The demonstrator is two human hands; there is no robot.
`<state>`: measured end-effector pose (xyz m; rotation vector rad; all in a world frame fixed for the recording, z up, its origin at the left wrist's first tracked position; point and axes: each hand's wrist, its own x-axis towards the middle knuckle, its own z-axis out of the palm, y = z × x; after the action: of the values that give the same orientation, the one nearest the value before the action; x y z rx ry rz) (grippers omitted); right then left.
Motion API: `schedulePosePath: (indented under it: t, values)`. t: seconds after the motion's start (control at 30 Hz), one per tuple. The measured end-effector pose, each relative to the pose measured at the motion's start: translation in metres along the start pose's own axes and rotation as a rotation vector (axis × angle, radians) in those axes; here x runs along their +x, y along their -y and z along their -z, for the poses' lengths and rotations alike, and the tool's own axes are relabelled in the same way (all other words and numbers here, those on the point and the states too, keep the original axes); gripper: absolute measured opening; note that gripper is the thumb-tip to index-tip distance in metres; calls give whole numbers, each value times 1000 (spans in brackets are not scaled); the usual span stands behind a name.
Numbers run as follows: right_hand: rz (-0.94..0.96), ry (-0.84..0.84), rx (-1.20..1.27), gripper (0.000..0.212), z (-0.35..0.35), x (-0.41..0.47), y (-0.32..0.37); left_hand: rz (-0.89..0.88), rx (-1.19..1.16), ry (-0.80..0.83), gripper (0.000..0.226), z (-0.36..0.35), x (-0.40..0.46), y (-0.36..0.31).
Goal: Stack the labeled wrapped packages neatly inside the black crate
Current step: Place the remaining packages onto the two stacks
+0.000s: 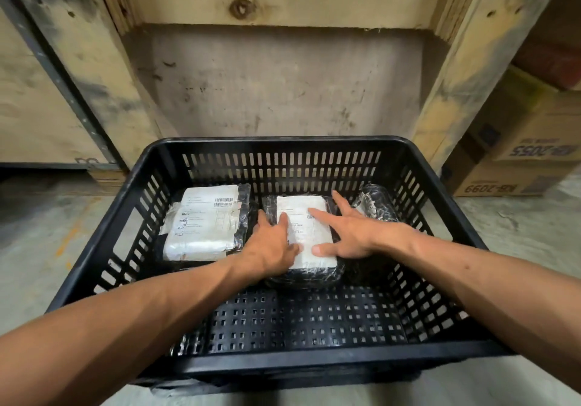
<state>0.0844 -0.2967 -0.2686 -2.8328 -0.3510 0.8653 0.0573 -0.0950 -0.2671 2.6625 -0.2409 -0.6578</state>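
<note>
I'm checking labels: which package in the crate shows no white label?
The right package, by the black crate's right wall: only black wrap shows. The left package and the middle package, under both hands, show white labels.

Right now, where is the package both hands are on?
In the head view, the middle package lies on the black crate floor, between the left package and a dark wrapped one on the right.
</note>
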Motion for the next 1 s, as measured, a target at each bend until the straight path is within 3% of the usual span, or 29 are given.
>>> schedulePosePath:
  t: [0.1, 0.3, 1.0]
  values:
    - [59, 105, -192, 130, 0, -11, -3, -117, 333, 40, 89, -8, -14, -1]
    - [229, 147, -275, 115, -5, -12, 1, -207, 772, 137, 82, 0, -7, 4]
    - [308, 152, -351, 104, -15, 0, 1, -257, 925, 91, 72, -7, -2, 32]
